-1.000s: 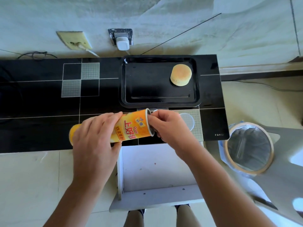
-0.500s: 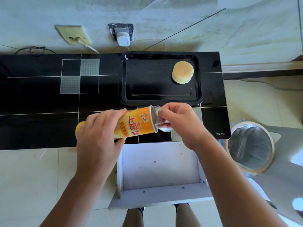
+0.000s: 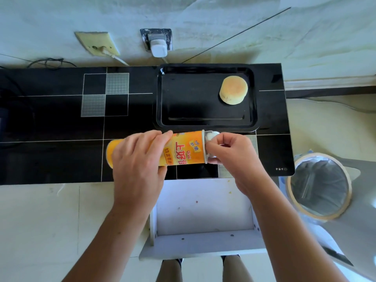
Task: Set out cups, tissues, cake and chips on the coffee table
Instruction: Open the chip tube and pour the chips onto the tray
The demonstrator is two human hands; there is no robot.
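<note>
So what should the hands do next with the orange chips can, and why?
Probably peel the seal fully off. The left hand grips the chips can sideways over the coffee table, and the right hand pinches the foil at its mouth. The tray holds only the cake, so chips likely go there.

Orange chips can held sideways, round cake on black tray

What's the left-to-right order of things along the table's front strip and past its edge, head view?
Left hand gripping the orange chip can → right hand pinching the seal at the can's mouth → bare black table corner → lined waste bin on the floor.
</note>
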